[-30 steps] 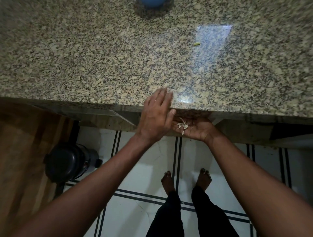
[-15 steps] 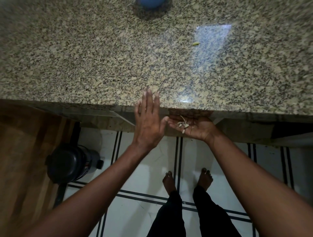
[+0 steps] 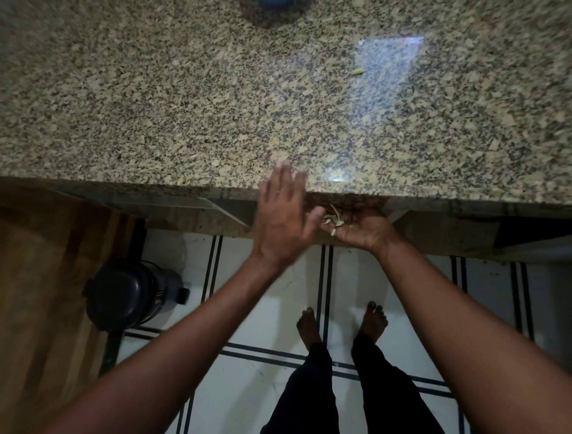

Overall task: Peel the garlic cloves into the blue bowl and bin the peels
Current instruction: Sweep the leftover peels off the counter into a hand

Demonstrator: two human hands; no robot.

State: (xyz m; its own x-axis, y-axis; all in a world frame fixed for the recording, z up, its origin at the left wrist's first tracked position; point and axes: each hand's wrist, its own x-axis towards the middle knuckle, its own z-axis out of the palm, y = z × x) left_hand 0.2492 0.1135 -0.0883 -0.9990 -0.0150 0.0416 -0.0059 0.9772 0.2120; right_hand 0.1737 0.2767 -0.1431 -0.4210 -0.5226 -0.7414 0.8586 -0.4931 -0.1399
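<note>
The left hand [image 3: 283, 221] is flat, fingers straight, at the tabletop's [image 3: 185, 108] near edge. The right hand [image 3: 360, 229], cupped palm-up just below that edge, carries garlic peels [image 3: 334, 220]. The blue bowl [image 3: 275, 3] sits at the far edge.

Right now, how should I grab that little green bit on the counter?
The green scrap lies flat and alone on the granite counter, beyond both hands. It looks thin and longish, so come straight down from above and pinch its two long sides with finger and thumb. The left hand is free and flat; the right hand is cupped under the peels.
</note>
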